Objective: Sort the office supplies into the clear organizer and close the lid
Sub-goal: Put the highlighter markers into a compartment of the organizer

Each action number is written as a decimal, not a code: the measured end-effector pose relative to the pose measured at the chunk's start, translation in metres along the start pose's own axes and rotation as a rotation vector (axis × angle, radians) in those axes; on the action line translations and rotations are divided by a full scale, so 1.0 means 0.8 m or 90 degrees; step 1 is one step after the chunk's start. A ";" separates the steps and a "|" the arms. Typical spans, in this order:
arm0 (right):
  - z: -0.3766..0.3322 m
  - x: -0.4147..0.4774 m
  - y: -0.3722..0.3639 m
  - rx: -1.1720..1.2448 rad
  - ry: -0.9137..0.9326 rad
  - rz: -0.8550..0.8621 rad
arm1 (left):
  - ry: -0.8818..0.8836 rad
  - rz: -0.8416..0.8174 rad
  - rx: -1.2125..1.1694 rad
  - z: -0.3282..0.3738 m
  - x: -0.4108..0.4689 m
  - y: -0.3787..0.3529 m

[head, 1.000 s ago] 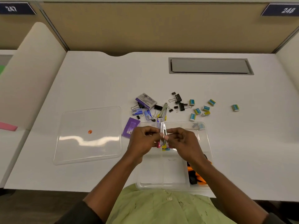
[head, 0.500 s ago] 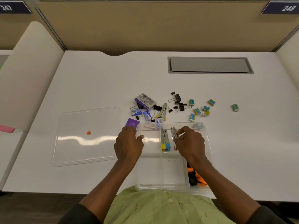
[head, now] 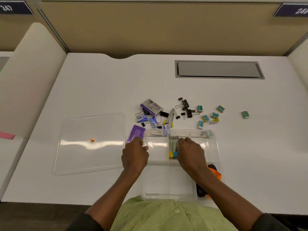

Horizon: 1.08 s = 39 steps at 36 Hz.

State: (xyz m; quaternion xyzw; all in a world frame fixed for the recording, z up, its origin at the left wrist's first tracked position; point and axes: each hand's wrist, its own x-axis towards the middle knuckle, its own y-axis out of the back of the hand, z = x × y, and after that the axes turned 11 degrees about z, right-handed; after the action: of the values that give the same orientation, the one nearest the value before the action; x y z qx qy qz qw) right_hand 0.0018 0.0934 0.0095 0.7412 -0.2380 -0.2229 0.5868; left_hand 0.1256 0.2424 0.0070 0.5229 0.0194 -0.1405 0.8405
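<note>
White desk, left hand curled loose on organizer rim, right hand – grip hidden – over staplers.

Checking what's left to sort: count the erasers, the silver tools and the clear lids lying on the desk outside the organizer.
Erasers: 7
Silver tools: 1
Clear lids: 1
Total: 9
An eighth eraser at the organizer far corner may be inside it.
</note>
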 end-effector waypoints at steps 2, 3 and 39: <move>-0.001 0.011 0.012 0.022 -0.012 0.086 | -0.003 -0.002 0.000 0.000 0.001 0.000; -0.002 0.020 0.018 0.048 -0.021 0.131 | -0.003 -0.004 0.000 0.000 0.001 0.000; 0.022 0.143 0.049 0.932 -0.512 0.065 | 0.000 0.007 0.006 0.000 0.012 -0.007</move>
State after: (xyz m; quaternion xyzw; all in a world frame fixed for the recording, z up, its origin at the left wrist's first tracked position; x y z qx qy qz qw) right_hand 0.0773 0.0022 0.0380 0.7872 -0.5472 -0.2326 -0.1635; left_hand 0.1334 0.2383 0.0007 0.5269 0.0162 -0.1358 0.8389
